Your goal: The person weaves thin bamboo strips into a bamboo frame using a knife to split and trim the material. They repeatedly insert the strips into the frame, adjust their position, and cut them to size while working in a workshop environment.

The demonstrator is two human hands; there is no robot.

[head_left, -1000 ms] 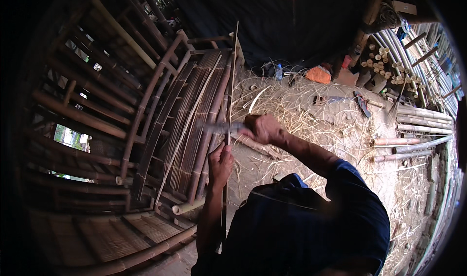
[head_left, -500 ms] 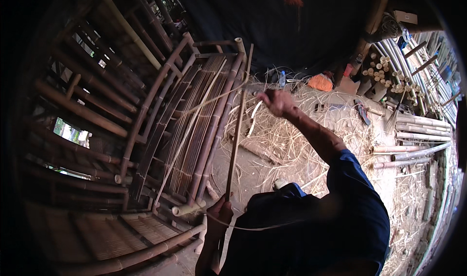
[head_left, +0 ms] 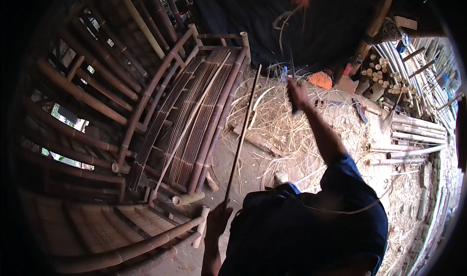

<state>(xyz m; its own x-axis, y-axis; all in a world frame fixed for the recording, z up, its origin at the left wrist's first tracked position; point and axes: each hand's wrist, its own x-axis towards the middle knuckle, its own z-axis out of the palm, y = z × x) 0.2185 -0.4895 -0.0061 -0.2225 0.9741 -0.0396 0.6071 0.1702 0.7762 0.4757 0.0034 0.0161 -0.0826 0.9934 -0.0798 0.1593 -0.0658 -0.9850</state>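
My left hand [head_left: 218, 222], low in the view beside the bamboo bench's front corner, is closed round the lower end of a long, slim bamboo strip [head_left: 242, 135]. The strip slants up and away, its far end standing free beyond the bench. Farther out and to the right, my right hand [head_left: 298, 95] is closed on a knife; the thin dark blade [head_left: 292, 64] points away from me, slightly blurred. Hand and knife are apart from the strip. A pale curled shaving [head_left: 283, 24] shows against the dark cloth above, and another thin one [head_left: 348, 211] curves across my dark blue shirt.
A bamboo bench [head_left: 202, 144] with loose slats on its seat stands at left, with another bamboo seat [head_left: 121, 261] nearer. Shavings [head_left: 287, 135] litter the ground. A water bottle [head_left: 284, 74], an orange bag [head_left: 320, 80] and stacked bamboo poles [head_left: 418, 127] lie beyond and right.
My right hand has swung away to the right, and the knife now shows. The strip's far end has dropped nearer to me. A curled shaving has appeared against the dark cloth.
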